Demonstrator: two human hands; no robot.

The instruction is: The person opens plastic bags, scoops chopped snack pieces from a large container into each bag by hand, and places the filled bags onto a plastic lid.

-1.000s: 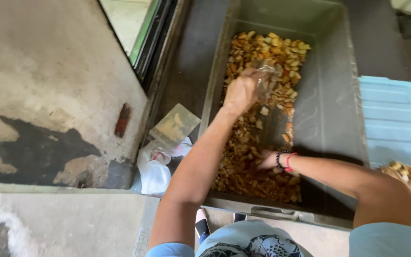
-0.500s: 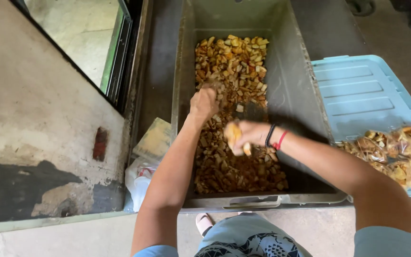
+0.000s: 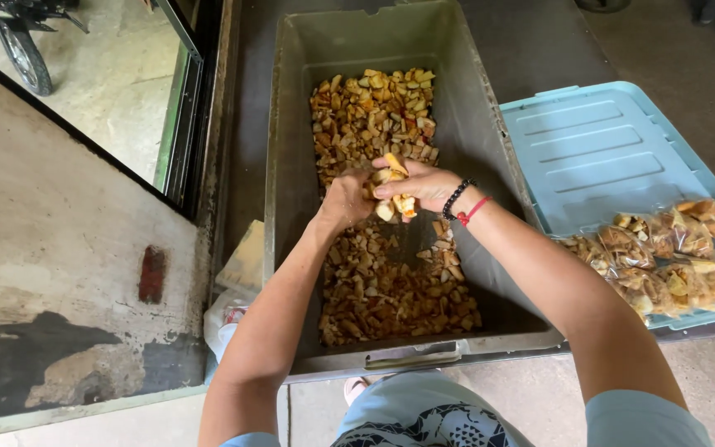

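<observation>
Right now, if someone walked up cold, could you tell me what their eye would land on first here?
First, the two hands meeting in the middle: the left hand and right hand cup a clump of golden-brown snack pieces over the deep grey bin, whose floor is covered with loose pieces. To the right, filled clear bags lie on a pale blue lid.

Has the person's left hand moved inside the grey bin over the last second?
Yes. The left hand came back from the grey bin's far end toward its middle, meeting the right hand.
</observation>
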